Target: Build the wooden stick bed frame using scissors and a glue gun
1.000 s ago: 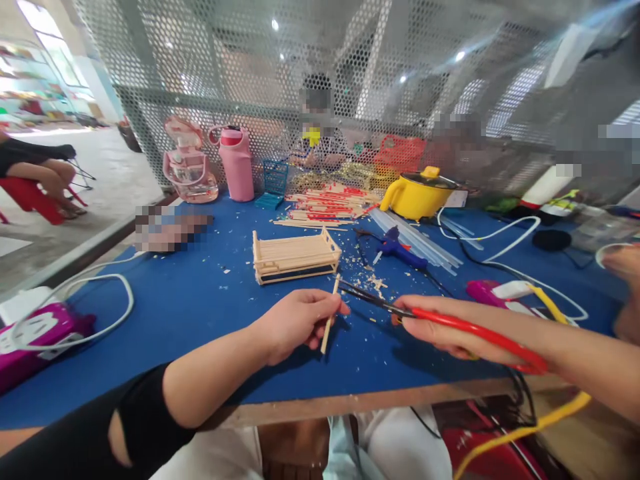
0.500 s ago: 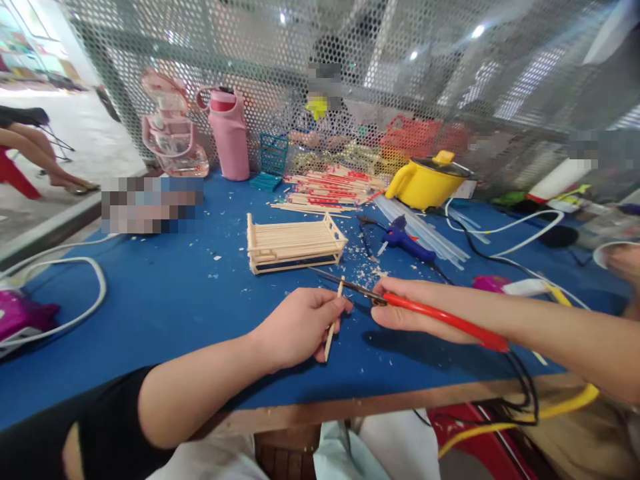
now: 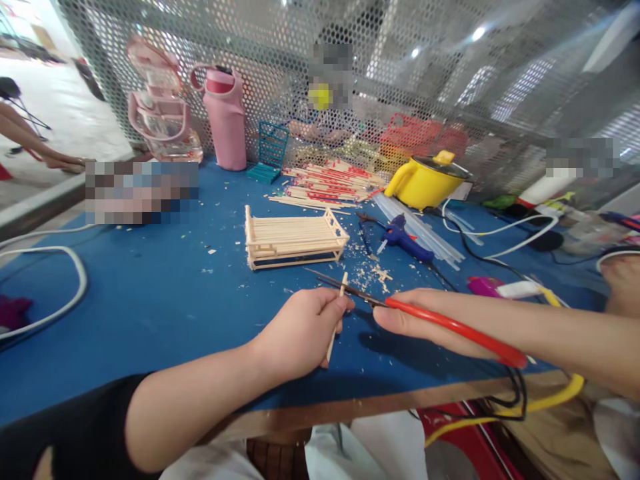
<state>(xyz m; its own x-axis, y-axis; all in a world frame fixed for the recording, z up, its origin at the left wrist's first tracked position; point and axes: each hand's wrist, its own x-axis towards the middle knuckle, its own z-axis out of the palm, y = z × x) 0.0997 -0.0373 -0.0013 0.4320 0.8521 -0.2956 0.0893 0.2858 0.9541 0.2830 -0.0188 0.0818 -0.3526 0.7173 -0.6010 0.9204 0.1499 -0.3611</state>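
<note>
Near the table's front edge, my left hand [image 3: 307, 328] pinches a short wooden stick [image 3: 332, 343], which slants upward between thumb and fingers. My right hand [image 3: 425, 319] is closed on red-handled scissors [image 3: 450, 328]. Their dark blades lie across the stick's upper end, just above my left fingertips. Beyond the hands stands a small bed-shaped frame [image 3: 295, 235] made of wooden sticks. Wood shavings [image 3: 375, 270] are scattered to its right. A blue glue gun [image 3: 407, 241] lies farther right, with pliers [image 3: 367, 233] beside it.
Behind the frame lies a pile of red-marked sticks [image 3: 335, 183], with a teal stand [image 3: 270, 153] and pink bottle [image 3: 227, 120] to the left. A yellow pot [image 3: 427, 183], clear glue sticks [image 3: 425, 230] and a white cable [image 3: 525, 243] occupy the right. A perforated metal panel [image 3: 270, 47] backs the table.
The view has shifted slightly. Both hands keep their grips, and the scissor blades stay across the stick's upper end. The scissors' red handle has swung slightly lower and to the right.
</note>
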